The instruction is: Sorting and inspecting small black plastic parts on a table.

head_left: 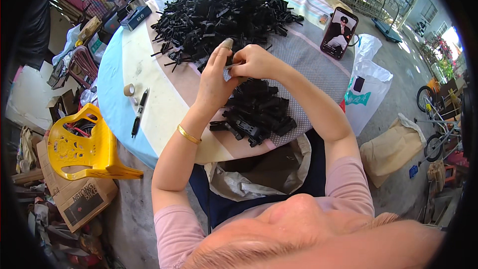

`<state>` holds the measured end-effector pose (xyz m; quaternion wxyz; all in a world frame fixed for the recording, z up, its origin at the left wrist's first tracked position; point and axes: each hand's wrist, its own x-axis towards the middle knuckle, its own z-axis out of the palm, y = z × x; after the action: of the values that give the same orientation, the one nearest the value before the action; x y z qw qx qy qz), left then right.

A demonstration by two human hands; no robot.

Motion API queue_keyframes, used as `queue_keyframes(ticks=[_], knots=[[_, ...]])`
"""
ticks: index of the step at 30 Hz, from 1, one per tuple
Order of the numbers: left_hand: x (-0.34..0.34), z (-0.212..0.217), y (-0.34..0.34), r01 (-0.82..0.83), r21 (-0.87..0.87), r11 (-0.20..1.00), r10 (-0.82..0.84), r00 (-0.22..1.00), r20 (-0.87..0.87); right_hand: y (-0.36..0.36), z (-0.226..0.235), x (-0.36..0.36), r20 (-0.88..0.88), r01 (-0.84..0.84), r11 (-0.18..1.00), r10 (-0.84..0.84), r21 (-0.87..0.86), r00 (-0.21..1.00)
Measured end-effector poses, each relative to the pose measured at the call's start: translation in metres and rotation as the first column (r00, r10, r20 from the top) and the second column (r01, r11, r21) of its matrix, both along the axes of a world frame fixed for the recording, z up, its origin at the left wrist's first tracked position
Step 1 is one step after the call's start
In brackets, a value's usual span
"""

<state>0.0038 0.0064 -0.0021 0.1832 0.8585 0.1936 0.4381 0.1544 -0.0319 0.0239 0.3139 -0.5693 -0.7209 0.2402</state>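
Right hand (256, 64): thumb and index drawn in to a narrow pinch on a small pale piece (230, 67); kind of piece can't be told, mostly covered by fingers.
Left hand (216, 80): just beside the right, at its 9 o'clock; fingers long and slightly bent, tan cover (227, 43) on one fingertip; thumb side hidden, can't tell whether it grips.
Bracelet (189, 134): smooth gold-coloured band, left wrist.
Near pile (261, 112): 5 o'clock of the hands; black, blocky, slotted parts, plastic-looking, stacked loose; top corner behind the right wrist.
Far pile (224, 17): 12 o'clock; wide heap of thin black pieces, ends sticking out; single shapes merge, fingers cover the front edge.
Tablecloth (154, 82): striped blue, cream, tan and fine-dotted grey, over a round table.
Phone (340, 33): between 2 and 3 o'clock, propped upright, screen lit.
Pen (140, 113): 8 o'clock, slim, black and white; tape roll (129, 89) near it, tan ring.
Open sack (231, 184): toward 6 o'clock, below the table edge, crinkled whitish rim; dark inside, contents unclear.
Chair (82, 144): far 8 o'clock, yellow moulded plastic, cut-out back.
Lower edge: person's head cut off, blocks part of the lap.
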Motion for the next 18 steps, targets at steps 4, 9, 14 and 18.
queue_keyframes(ticks=[4, 9, 14, 18], knots=[[-0.001, 0.005, -0.005, 0.048, -0.196, 0.979, -0.033, 0.996, 0.078, -0.004, -0.005, 0.003, -0.329, 0.017, 1.0, -0.014, 0.006, 0.944], [0.0, 0.003, -0.007, 0.116, -0.306, 0.945, -0.07, 0.985, 0.157, -0.006, -0.014, 0.0, -0.402, 0.04, 0.998, -0.018, 0.044, 0.916], [0.001, 0.002, -0.004, 0.399, -0.47, 0.787, -0.16, 0.869, 0.469, -0.005, -0.014, 0.006, -0.552, -0.034, 0.997, -0.007, -0.064, 0.833], [-0.004, 0.008, 0.0, 0.469, -0.597, 0.651, -0.138, 0.846, 0.515, -0.01, -0.005, 0.006, -0.682, -0.091, 0.991, 0.135, 0.099, 0.719]])
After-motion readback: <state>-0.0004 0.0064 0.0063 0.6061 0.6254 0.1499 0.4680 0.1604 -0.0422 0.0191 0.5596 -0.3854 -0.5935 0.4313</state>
